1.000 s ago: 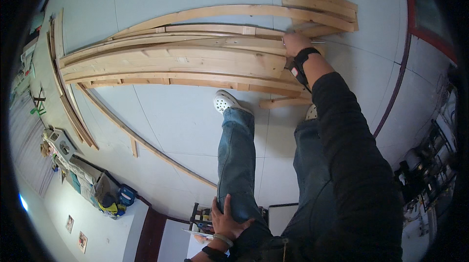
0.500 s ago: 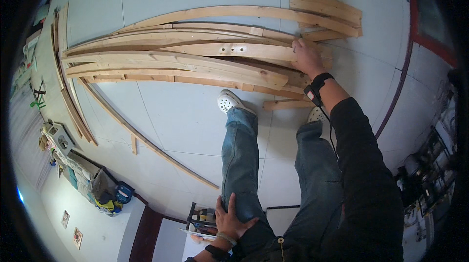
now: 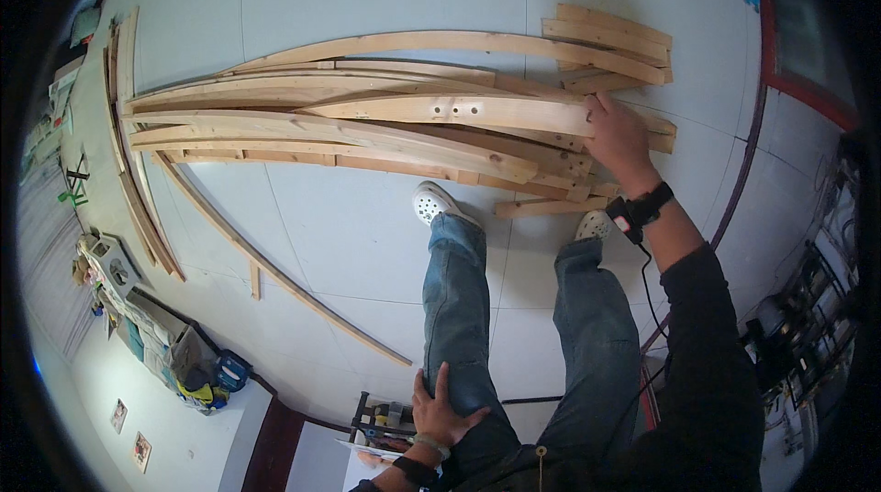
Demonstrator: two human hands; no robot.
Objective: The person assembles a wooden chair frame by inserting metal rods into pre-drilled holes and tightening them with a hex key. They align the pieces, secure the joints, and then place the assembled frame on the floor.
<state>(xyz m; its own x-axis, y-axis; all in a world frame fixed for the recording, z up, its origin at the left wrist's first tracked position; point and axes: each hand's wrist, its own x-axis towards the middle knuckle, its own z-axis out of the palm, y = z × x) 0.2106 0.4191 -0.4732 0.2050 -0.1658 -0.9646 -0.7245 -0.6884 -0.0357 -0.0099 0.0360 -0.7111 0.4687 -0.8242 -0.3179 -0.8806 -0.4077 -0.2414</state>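
My right hand point(image 3: 619, 139) is closed over the right part of a long wooden board point(image 3: 395, 107) with a row of three holes. That board lies on top of a pile of long, slightly curved-looking wooden planks on the floor, and its end pokes out to the right of my hand. In front of it lies another plank point(image 3: 440, 150), with a short wood piece point(image 3: 551, 206) close to my right shoe. My left hand point(image 3: 442, 414) rests on my left thigh, fingers spread, holding nothing.
Short boards point(image 3: 610, 38) are stacked at the far right of the pile. A thin strip point(image 3: 284, 262) slants across the floor at left, and more long planks point(image 3: 138, 189) lie further left. My white clogs point(image 3: 431, 202) stand just before the pile.
My right hand has moved to the right, and the board with three holes has slid right with it, its end now sticking out further. My left hand stays on the thigh.
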